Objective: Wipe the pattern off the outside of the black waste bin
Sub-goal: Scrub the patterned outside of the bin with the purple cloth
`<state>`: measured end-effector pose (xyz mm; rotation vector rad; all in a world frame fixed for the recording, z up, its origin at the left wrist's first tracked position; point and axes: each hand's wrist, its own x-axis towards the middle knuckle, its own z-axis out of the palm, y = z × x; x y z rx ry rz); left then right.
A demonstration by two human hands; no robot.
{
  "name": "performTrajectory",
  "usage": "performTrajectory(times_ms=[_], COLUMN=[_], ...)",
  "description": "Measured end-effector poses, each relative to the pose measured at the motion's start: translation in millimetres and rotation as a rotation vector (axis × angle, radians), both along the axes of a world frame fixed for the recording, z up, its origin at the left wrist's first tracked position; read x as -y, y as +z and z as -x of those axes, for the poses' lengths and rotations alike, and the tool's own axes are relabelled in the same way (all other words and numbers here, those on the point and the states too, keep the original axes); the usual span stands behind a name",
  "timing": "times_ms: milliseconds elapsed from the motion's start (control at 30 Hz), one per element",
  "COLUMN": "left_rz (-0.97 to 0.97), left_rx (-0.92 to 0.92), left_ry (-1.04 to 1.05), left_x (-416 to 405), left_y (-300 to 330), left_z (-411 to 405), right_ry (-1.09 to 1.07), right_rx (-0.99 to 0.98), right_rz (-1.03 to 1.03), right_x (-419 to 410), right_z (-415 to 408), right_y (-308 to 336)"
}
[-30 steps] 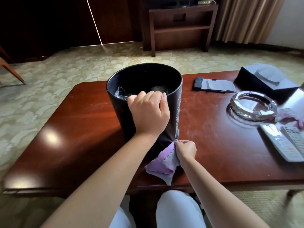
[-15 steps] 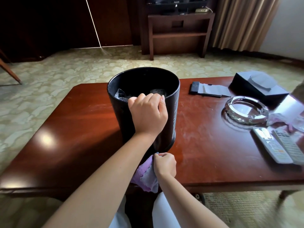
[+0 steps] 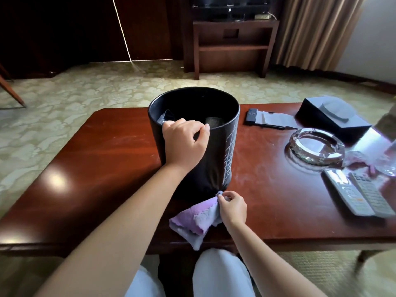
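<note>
Black and smooth-sided, the waste bin (image 3: 214,159) stands upright near the middle of the desk (image 3: 85,168), with a pale grid pattern (image 3: 229,155) showing on its right flank. The left hand (image 3: 184,144) is closed over the near rim, fingers hooked inside, steadying it. The right hand (image 3: 232,207) pinches a purple cloth (image 3: 194,219) at the bin's foot, the cloth trailing over the desk's near edge. To wipe well, I judge the cloth should be bunched under the fingers, pressed flat on the pattern, and the bin turned by the rim so the marks face the person. Rightward room is limited: a glass ashtray (image 3: 315,146), two remotes (image 3: 360,194) and a dark box (image 3: 332,116) lie there. Bare desk lies to the left.
</note>
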<state>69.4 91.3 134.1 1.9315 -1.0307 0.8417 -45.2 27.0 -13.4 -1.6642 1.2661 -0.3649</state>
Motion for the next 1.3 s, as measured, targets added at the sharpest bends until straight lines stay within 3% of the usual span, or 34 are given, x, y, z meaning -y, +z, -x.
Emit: performTrajectory(times_ms=[300, 800, 1000, 1300], left_rz=[0.041, 0.042, 0.047, 0.076], left_rx=[-0.018, 0.046, 0.174, 0.176], left_ry=[-0.062, -0.097, -0.028, -0.039], left_x=[-3.8, -12.6, -9.3, -6.7], left_y=[1.6, 2.0, -2.7, -4.0], left_z=[-14.6, -24.5, -9.7, -9.9], right_ry=[-0.044, -0.071, -0.109, -0.317], right_rx=[0.082, 0.063, 0.056, 0.237], right_rz=[0.065, -0.023, -0.052, -0.216], right_x=[-14.4, -28.2, -35.7, -38.4], right_z=[13.4, 18.8, 15.8, 2.1], right_y=[-4.3, 7.6, 11.3, 20.4])
